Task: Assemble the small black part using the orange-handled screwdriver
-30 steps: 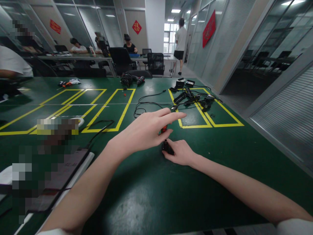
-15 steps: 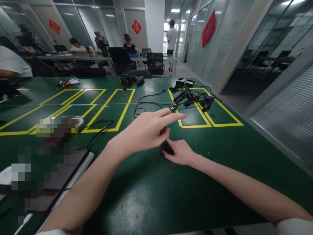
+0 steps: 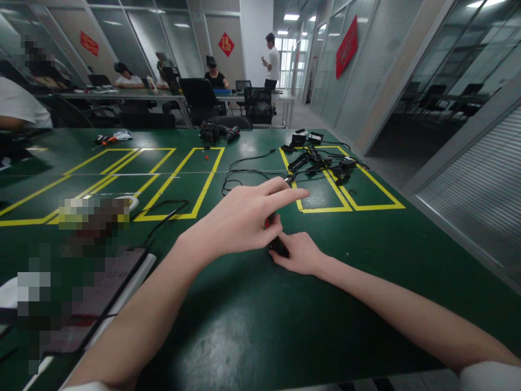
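In the head view my left hand (image 3: 248, 214) is in the middle, over the table. Its thumb and lower fingers pinch a red screwdriver-like tool (image 3: 268, 221), which is mostly hidden; the index finger stretches out to the right. Just below it my right hand (image 3: 301, 252) grips a small black part (image 3: 279, 247) near the tabletop, with thumb and fingers on either side. The tool stands directly above this part, but the fingers hide whether they touch.
Black parts and cables (image 3: 315, 160) lie in a pile on the green table (image 3: 366, 298), inside yellow tape outlines. A power drill (image 3: 230, 133) with a coiled cord sits at the back. A phone-like device (image 3: 116, 277) lies at left. Several people are beyond.
My left thumb and fingertips have shifted slightly around the red tool, showing more red. The right hand stays still. A standing person in the background has moved left.
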{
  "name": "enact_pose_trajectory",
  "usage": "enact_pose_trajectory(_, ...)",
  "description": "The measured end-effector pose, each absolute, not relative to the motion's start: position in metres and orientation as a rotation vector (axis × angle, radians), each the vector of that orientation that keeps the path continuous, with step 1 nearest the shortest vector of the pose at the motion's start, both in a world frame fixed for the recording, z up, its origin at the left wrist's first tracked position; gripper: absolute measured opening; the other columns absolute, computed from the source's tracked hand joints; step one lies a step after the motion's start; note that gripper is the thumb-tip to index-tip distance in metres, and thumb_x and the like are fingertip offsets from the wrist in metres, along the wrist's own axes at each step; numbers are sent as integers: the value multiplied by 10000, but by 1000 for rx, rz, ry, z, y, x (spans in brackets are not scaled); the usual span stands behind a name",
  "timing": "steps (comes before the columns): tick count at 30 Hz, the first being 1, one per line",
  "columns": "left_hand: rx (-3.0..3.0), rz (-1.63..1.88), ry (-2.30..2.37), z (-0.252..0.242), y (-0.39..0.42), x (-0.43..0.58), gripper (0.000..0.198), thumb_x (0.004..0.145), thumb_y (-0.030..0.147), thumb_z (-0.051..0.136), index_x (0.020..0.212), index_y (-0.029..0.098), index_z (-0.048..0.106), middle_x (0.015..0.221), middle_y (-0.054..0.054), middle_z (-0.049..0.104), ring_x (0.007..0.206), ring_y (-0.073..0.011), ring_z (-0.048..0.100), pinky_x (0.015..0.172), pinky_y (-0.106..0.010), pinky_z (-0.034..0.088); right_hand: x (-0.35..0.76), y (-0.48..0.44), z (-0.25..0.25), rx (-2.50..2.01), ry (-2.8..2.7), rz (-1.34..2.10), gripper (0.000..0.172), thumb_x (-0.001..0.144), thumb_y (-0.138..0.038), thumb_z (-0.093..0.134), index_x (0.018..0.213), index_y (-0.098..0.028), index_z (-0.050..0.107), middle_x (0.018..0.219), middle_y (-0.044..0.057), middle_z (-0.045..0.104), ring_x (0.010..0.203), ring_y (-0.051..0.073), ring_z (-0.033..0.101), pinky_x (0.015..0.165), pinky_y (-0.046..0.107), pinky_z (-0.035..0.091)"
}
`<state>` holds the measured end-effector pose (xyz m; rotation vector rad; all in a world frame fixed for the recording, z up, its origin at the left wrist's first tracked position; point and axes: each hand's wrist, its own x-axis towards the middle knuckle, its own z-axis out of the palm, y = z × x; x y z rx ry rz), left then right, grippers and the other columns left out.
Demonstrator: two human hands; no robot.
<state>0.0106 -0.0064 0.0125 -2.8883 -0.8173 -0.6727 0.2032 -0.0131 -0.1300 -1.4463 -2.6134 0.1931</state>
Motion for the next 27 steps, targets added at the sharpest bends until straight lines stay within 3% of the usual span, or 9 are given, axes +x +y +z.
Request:
enact_pose_trajectory(8,-2882,-669,-757,13,-5,12,499,910,155,544,1403,228,560,1140,-70,672,1003,-197,659,794,-270,487,204,-12,-130,-1426,-2616,197,306,971,-456,503,1093,-183,567,913,74,780,786,258,743,632,313,355)
enact_pose_trajectory(12,-2874,-663,-812,13,-5,11,497,925,164,539,1416,242,547,1117,-57,676,889,-165,665,693,-243,461,204,-13,-129,-1435,-2619,196,322,967,-464,506,1092,-173,567,908,86,779,778,263,741,629,317,358)
enact_pose_trajectory(17,-2916,-661,-773,12,-6,11,510,907,142,543,1409,234,553,1110,-58,663,911,-163,658,730,-238,473,204,-13,-129,-1416,-2609,200,298,971,-451,498,1075,-182,573,895,72,777,770,260,742,623,314,352)
enact_pose_trajectory(22,-2912,-690,-788,13,-7,11,601,902,174,566,1490,250,466,1119,-55,659,873,-156,654,706,-232,475,204,-13,-130,-1432,-2604,190,299,967,-455,505,1070,-184,582,899,72,779,784,258,742,628,310,354)
enact_pose_trajectory(27,-2911,-700,-804,13,-6,12,614,896,92,503,1487,255,473,1188,-69,648,906,-151,657,738,-227,492,204,-13,-130,-1438,-2612,194,321,968,-468,507,1092,-179,573,925,83,780,794,259,740,636,310,362)
